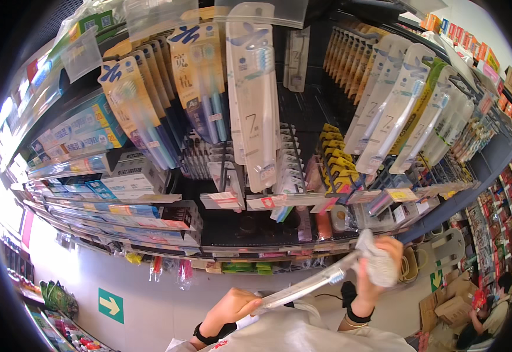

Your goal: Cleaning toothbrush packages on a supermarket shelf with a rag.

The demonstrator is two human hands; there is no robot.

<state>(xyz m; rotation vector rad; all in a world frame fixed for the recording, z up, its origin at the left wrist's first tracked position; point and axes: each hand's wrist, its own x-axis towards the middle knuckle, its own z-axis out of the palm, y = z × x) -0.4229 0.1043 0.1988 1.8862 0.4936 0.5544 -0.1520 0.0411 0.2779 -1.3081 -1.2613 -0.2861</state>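
Observation:
A toothbrush in a long clear blister pack (306, 281) is held slantwise in front of my body. My left hand (234, 306) grips its lower end. My right hand (381, 264) holds a crumpled pale cloth (377, 260) at the pack's upper end, near the brush head; whether the fingers also pinch the pack is hidden by cloth and blur. Before me hang more packaged toothbrushes: a large white-backed pack (256, 110) at the centre, yellow-and-blue twin packs (199, 79) left of it, and further white-backed packs (396, 110) to the right.
Metal hooks and a shelf edge with price tags (282, 201) stick out above my hands. Toothpaste boxes (137, 176) fill the left shelves. Small boxed goods sit on the lower shelf (247, 251). Cardboard boxes (456, 303) and another person (487, 314) are at the lower right.

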